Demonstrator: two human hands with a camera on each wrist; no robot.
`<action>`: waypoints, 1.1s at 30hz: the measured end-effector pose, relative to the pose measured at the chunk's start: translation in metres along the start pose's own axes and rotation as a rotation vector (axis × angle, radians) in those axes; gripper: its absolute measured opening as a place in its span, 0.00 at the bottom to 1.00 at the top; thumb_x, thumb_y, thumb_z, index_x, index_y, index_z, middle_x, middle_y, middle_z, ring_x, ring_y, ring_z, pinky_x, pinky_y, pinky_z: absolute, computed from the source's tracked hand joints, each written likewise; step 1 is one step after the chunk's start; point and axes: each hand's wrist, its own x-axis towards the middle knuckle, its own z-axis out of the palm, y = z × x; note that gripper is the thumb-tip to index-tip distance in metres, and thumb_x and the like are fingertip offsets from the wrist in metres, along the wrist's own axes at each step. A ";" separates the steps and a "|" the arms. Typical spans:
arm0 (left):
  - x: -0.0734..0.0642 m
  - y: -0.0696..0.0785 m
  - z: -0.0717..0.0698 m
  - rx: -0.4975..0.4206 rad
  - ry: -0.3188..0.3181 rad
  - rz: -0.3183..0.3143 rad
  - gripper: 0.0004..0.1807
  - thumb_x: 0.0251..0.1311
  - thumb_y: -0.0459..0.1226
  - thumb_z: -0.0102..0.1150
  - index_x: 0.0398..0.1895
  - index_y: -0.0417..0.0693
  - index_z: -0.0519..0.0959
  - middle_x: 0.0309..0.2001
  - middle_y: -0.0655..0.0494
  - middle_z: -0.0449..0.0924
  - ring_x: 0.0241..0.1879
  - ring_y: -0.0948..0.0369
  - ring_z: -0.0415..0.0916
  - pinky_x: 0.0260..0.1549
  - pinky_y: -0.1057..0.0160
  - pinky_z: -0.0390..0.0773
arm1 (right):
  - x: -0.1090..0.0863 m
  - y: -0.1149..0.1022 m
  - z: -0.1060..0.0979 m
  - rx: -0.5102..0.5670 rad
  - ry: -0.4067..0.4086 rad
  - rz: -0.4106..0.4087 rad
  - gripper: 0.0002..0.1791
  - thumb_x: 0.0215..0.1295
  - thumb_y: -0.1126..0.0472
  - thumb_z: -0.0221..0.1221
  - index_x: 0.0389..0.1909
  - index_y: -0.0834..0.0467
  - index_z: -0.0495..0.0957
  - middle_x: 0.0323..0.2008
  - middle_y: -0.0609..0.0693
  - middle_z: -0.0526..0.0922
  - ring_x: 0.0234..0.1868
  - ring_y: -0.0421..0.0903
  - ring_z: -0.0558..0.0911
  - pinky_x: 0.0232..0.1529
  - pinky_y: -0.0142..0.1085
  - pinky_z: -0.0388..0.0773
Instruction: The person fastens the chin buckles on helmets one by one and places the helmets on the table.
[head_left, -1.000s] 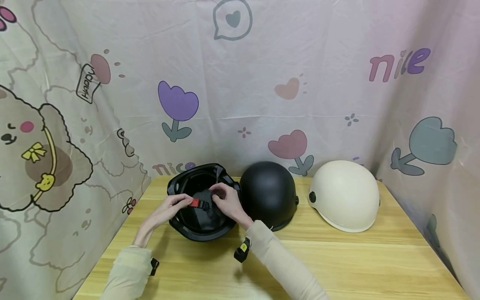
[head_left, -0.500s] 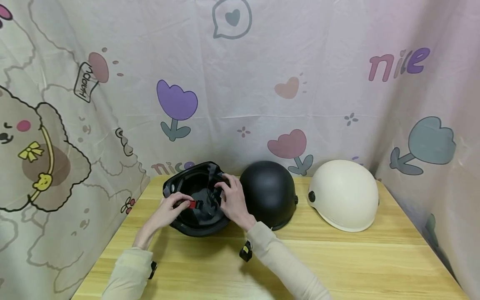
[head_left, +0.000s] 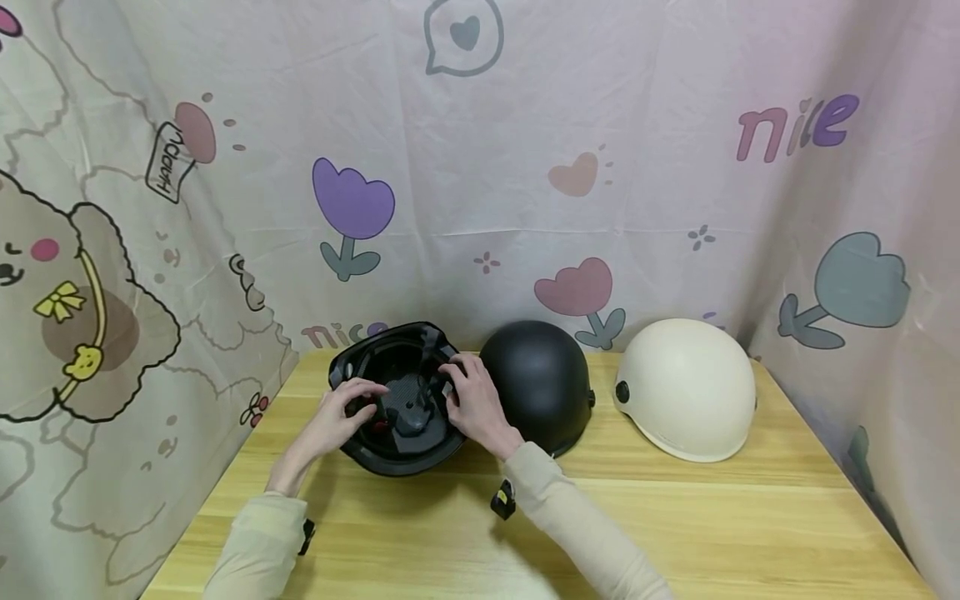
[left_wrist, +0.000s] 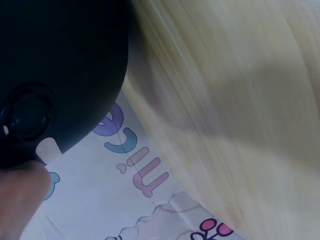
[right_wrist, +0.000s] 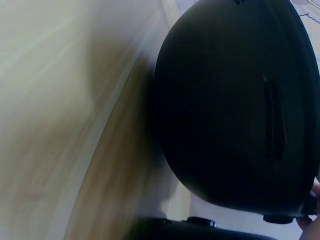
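A black helmet (head_left: pixel 405 467) lies upturned on the table, its dark padded inside facing up. Within it, low on the left, is a red buckle piece (head_left: pixel 380 427). My left hand (head_left: pixel 337 421) reaches over the left rim, fingers loosely bent above the inside, with nothing showing between fingers and thumb. On the other side my right hand (head_left: pixel 477 404) grips the right rim, fingers bent over it near the black strap (head_left: pixel 435 385). In the right wrist view my fingers (right_wrist: pixel 306 223) meet the edge of the helmet shell (right_wrist: pixel 225 115). The helmet's outer side (left_wrist: pixel 65 60) with a round knob fills the left wrist view's corner.
A second black helmet (head_left: pixel 536 392) stands dome-up right beside my right hand. Farther right is a cream helmet (head_left: pixel 686 392), also dome-up. All are on the wooden table (head_left: pixel 420 542), with a printed curtain (head_left: pixel 465 150) behind its back edge.
Both hands were at the strap; the right hand moved away rightward to the rim. The left hand let go of the red buckle, which dropped into the helmet. The helmet shifted slightly.
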 end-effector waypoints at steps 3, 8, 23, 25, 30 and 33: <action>-0.001 -0.004 0.000 -0.030 0.079 0.044 0.15 0.60 0.23 0.64 0.50 0.38 0.83 0.49 0.45 0.83 0.51 0.48 0.77 0.54 0.62 0.66 | -0.002 0.004 -0.003 0.030 -0.037 -0.009 0.18 0.63 0.68 0.63 0.53 0.57 0.80 0.56 0.55 0.77 0.60 0.52 0.74 0.63 0.45 0.75; -0.001 -0.011 0.005 -0.065 0.256 0.115 0.15 0.54 0.19 0.66 0.44 0.38 0.84 0.41 0.44 0.84 0.42 0.55 0.77 0.46 0.77 0.71 | -0.005 0.009 -0.009 0.112 -0.055 -0.010 0.16 0.65 0.67 0.63 0.53 0.57 0.80 0.55 0.55 0.78 0.57 0.52 0.75 0.58 0.45 0.78; -0.010 0.007 0.009 -0.195 0.457 0.027 0.14 0.55 0.17 0.63 0.45 0.23 0.78 0.49 0.28 0.74 0.55 0.70 0.69 0.58 0.83 0.61 | -0.013 0.009 -0.012 0.284 -0.115 0.080 0.16 0.69 0.59 0.62 0.56 0.58 0.79 0.54 0.54 0.80 0.57 0.51 0.78 0.60 0.46 0.77; -0.011 0.005 0.010 -0.229 0.476 -0.030 0.16 0.56 0.16 0.62 0.48 0.23 0.77 0.53 0.27 0.73 0.58 0.67 0.68 0.61 0.83 0.59 | -0.013 0.008 -0.012 0.301 -0.121 0.084 0.16 0.70 0.59 0.61 0.56 0.58 0.79 0.54 0.54 0.81 0.57 0.51 0.78 0.60 0.46 0.77; -0.016 -0.015 0.015 -0.294 0.487 -0.153 0.22 0.62 0.19 0.58 0.60 0.27 0.72 0.63 0.32 0.70 0.62 0.68 0.64 0.62 0.83 0.57 | -0.015 0.006 -0.013 0.368 -0.151 0.093 0.17 0.71 0.59 0.59 0.58 0.59 0.78 0.57 0.55 0.80 0.60 0.52 0.78 0.62 0.49 0.76; -0.018 -0.021 0.014 -0.318 0.479 -0.194 0.23 0.66 0.22 0.56 0.65 0.30 0.69 0.65 0.37 0.70 0.60 0.71 0.63 0.59 0.82 0.58 | -0.015 0.005 -0.013 0.406 -0.175 0.097 0.19 0.71 0.60 0.58 0.61 0.59 0.76 0.60 0.55 0.79 0.63 0.53 0.77 0.64 0.49 0.75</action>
